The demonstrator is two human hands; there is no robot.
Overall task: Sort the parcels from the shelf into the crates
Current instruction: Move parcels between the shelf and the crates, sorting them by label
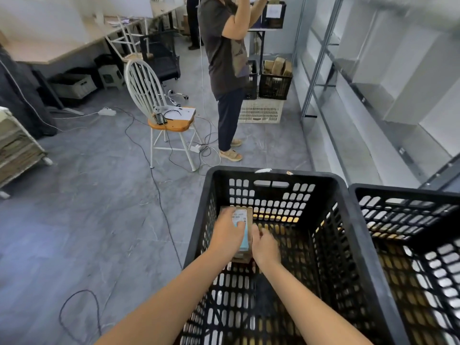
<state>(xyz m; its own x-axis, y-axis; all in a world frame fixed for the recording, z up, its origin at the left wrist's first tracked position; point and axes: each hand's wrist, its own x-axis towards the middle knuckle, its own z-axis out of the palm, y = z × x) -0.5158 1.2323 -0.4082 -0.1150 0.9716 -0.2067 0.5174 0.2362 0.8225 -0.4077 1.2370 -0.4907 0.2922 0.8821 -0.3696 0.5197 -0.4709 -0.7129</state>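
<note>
Both my arms reach down into a black slatted crate (pixel 271 174) in front of me. A brown cardboard parcel (pixel 240 215) with a white barcode label and a light blue edge lies low inside it, near its left wall. My left hand (pixel 227 231) grips the parcel from above, fingers curled over the label. My right hand (pixel 265 246) holds the parcel's right side with curled fingers. Much of the parcel is hidden under both hands. A second black crate (pixel 403 192) stands directly to the right. The metal shelf (pixel 323 53) runs along the right wall.
Another person (pixel 227 58) stands ahead with arms raised beside a far rack. A white chair (pixel 159 115) with an orange seat and cables stands left of them. Black crates with brown parcels (pixel 276 78) sit on a white crate. Cables trail over the grey floor.
</note>
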